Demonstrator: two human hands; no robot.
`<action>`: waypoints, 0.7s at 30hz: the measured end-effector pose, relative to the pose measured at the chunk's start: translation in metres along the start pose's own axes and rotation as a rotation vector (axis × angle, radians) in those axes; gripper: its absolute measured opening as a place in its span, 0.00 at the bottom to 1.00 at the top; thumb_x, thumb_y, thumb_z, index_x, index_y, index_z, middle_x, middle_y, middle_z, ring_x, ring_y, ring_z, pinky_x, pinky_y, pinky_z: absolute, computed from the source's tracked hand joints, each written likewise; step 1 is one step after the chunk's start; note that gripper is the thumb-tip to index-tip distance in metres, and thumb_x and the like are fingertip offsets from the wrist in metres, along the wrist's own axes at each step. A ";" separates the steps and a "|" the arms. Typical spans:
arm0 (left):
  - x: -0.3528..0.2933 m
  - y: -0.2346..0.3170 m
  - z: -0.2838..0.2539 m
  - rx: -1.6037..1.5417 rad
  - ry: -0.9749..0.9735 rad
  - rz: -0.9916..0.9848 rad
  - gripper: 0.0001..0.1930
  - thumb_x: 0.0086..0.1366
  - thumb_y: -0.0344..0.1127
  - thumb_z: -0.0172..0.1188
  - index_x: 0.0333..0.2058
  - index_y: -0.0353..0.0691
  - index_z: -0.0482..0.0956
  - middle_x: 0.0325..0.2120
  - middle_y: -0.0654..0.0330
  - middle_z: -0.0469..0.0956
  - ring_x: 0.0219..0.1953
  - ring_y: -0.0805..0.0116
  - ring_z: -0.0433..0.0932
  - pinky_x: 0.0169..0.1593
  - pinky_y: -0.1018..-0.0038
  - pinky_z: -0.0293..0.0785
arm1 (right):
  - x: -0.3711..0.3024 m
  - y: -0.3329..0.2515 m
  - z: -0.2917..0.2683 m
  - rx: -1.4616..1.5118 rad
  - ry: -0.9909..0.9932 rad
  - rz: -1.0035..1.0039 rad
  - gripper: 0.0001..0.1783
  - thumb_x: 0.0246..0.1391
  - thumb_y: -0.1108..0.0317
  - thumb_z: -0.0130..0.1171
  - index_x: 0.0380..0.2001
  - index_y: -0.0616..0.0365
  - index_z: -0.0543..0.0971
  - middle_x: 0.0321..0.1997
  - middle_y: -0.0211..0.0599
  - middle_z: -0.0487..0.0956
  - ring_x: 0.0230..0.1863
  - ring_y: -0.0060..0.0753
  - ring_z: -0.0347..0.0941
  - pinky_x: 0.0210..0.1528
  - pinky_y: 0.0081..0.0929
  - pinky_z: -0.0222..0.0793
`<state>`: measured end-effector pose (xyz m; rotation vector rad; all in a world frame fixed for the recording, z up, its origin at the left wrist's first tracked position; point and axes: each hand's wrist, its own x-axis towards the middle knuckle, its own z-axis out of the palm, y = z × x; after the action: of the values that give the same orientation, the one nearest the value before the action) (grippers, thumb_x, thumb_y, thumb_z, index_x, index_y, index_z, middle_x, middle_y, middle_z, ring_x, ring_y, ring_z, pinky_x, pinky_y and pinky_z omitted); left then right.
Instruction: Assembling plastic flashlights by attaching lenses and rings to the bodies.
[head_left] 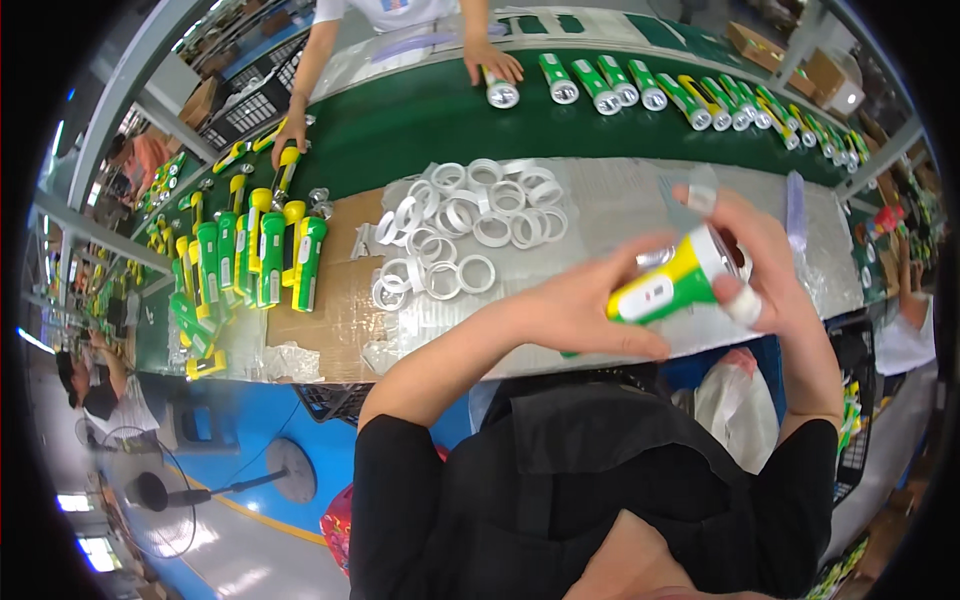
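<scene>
In front of me, over the table's near edge, a green and yellow flashlight [665, 288] is tilted with its white head up and to the right. My left hand [575, 308] is wrapped around its body from the left. My right hand [765, 250] has its fingers closed around the head end, which they partly hide. White tape covers some fingertips of that hand. Several loose white rings [476, 291] lie in a pile left of my hands. Beyond them to the left, several green and yellow flashlights [271, 258] lie close together.
Across the green conveyor belt [400, 140], a person's hand [490, 62] touches a flashlight. Their other hand [290, 132] holds another at the left. A row of finished-looking flashlights [606, 98] runs along the belt to the right. A standing fan [150, 492] is on the floor at lower left.
</scene>
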<state>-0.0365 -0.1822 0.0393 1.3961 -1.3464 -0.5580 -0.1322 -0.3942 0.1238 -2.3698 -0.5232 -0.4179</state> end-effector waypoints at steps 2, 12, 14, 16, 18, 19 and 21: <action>0.006 0.028 -0.008 -0.410 -0.257 -0.444 0.47 0.52 0.48 0.73 0.65 0.38 0.56 0.34 0.52 0.82 0.34 0.55 0.82 0.39 0.62 0.78 | 0.009 0.006 -0.002 -0.160 -0.179 -0.191 0.35 0.62 0.37 0.45 0.51 0.58 0.75 0.26 0.38 0.73 0.25 0.36 0.70 0.29 0.31 0.66; 0.002 -0.067 -0.121 0.783 0.642 0.084 0.37 0.51 0.43 0.73 0.58 0.38 0.67 0.47 0.45 0.76 0.48 0.43 0.76 0.50 0.58 0.74 | 0.124 0.139 0.113 0.069 0.476 0.136 0.17 0.67 0.57 0.48 0.45 0.59 0.74 0.30 0.38 0.75 0.32 0.27 0.69 0.37 0.29 0.67; -0.028 -0.063 -0.154 0.985 0.852 0.049 0.35 0.52 0.42 0.72 0.56 0.39 0.69 0.53 0.45 0.70 0.54 0.44 0.71 0.55 0.57 0.69 | 0.162 0.187 0.114 -0.058 0.602 0.282 0.19 0.64 0.55 0.53 0.46 0.61 0.74 0.26 0.34 0.72 0.27 0.24 0.63 0.31 0.25 0.63; -0.076 -0.062 -0.176 1.116 0.970 -0.068 0.33 0.52 0.39 0.72 0.56 0.39 0.70 0.53 0.46 0.70 0.54 0.45 0.71 0.55 0.57 0.69 | 0.190 0.242 0.116 -0.246 0.692 0.255 0.22 0.59 0.57 0.59 0.51 0.58 0.71 0.26 0.35 0.73 0.26 0.29 0.69 0.29 0.29 0.65; -0.135 -0.062 -0.186 1.306 1.024 -0.321 0.31 0.52 0.35 0.70 0.56 0.40 0.70 0.53 0.48 0.70 0.54 0.46 0.70 0.56 0.57 0.67 | 0.220 0.266 0.130 -0.545 0.653 0.315 0.24 0.55 0.51 0.61 0.48 0.55 0.72 0.39 0.42 0.77 0.32 0.44 0.76 0.33 0.38 0.69; -0.166 -0.064 -0.189 1.428 1.012 -0.505 0.31 0.53 0.36 0.69 0.56 0.41 0.70 0.53 0.49 0.71 0.54 0.48 0.70 0.56 0.56 0.67 | 0.232 0.269 0.137 -0.661 0.603 0.356 0.25 0.54 0.49 0.62 0.47 0.54 0.72 0.45 0.43 0.77 0.34 0.48 0.77 0.35 0.41 0.71; -0.216 -0.071 -0.190 1.498 1.008 -0.850 0.33 0.53 0.39 0.68 0.58 0.44 0.69 0.51 0.52 0.72 0.53 0.51 0.71 0.55 0.56 0.67 | 0.245 0.286 0.152 -0.826 0.415 0.343 0.26 0.52 0.48 0.62 0.47 0.52 0.72 0.48 0.42 0.76 0.38 0.46 0.77 0.40 0.43 0.71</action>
<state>0.1041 0.0683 -0.0331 2.8631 -0.0546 0.8615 0.2386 -0.4292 -0.0369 -2.9297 0.3220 -1.0877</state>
